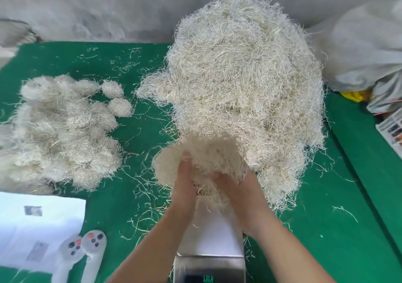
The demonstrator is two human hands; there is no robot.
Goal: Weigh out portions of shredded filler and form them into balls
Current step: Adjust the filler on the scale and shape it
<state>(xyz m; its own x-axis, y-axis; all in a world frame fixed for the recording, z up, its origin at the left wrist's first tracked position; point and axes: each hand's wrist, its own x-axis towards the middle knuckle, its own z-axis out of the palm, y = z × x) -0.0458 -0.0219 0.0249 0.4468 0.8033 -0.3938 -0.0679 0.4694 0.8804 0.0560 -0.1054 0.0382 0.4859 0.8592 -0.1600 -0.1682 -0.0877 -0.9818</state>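
Observation:
A big heap of pale shredded filler [245,86] rises on the green table [326,228] at centre right. Both hands hold a loose portion of filler [202,158] just above the white pan of a metal scale [211,237]. My left hand [185,182] grips its left underside and my right hand [237,189] grips its right side. The scale's green display [207,279] shows at the bottom edge, its digits unreadable. Several formed filler balls [65,128] lie piled at the left.
White sheets of paper [37,228] and two white handheld controllers with buttons [87,252] lie at bottom left. Grey sacks [365,49] and a small box of parts [391,128] sit at the right. Loose strands litter the green surface.

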